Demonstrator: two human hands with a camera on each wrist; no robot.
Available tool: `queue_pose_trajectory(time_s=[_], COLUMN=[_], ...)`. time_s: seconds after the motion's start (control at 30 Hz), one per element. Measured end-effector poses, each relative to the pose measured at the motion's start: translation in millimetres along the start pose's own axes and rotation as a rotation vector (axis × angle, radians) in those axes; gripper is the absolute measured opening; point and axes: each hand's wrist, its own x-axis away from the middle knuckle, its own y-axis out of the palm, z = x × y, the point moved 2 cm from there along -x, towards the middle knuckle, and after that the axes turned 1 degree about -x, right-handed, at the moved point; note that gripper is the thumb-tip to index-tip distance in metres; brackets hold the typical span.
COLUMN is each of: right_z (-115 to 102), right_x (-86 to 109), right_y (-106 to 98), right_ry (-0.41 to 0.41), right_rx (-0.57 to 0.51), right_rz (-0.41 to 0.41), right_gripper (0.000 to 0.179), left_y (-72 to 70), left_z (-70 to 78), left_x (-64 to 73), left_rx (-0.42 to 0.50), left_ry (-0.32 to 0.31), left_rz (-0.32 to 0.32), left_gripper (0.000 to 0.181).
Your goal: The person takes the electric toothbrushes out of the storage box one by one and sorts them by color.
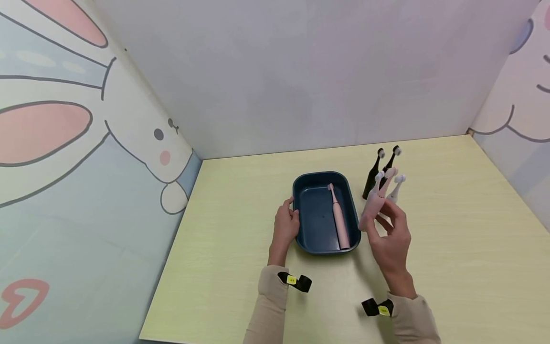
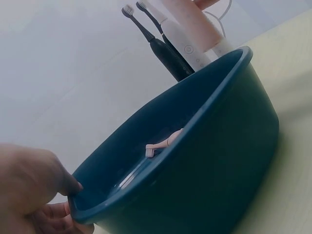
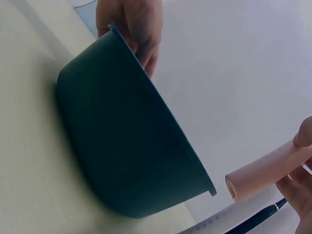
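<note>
My left hand (image 1: 286, 223) grips the left side of a dark blue plastic basin (image 1: 308, 243), thumb over the rim and fingers outside in the left wrist view. Inside the basin lies a pink electric toothbrush (image 1: 339, 222), its head toward the far end. Just beyond the basin's right side, my right hand (image 1: 392, 239) holds another pink electric toothbrush (image 3: 265, 170) by its handle, raised and tilted, brush head up. The right wrist view shows its round bottom end close to the rim.
Behind the right hand, black electric toothbrushes (image 1: 372, 177) stand upright on the pale wooden table (image 1: 232, 239). White electric toothbrushes (image 1: 396, 191) stand beside them, partly hidden by the held one. A plain wall (image 1: 301, 86) rises at the table's back, with rabbit-painted walls (image 1: 142, 129) at the sides.
</note>
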Motion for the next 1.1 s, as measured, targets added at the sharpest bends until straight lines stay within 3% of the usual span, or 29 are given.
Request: queue_pose_trajectory(time_s=[0.23,0.47,0.77,1.1], right_z=[-12.8,13.1,28.5,33.8], right_x=[2.7,15.9,26.0,29.7], right_y=[-5.4,-9.7,-8.9,-7.4], right_ry=[0.026,0.074,0.134,0.204], right_rx=[-0.001,0.056,0.128,0.166], right_rz=[0.032,0.01,-0.017,-0.099], right_gripper=[0.052,0.054,0.052,0.049], left_y=[-0.3,-0.2,-0.2,-2.0], left_z=[0.4,0.3,0.0,1.3], left_x=[0.2,1.4,2.0,3.5], left_rx=[-0.003,-0.003,0.003,0.011], left_ry=[-0.005,-0.001,0.014,0.016], left_rz=[-0.001,0.004,0.014,0.013], left_gripper=[0.042,0.043,0.042,0.042])
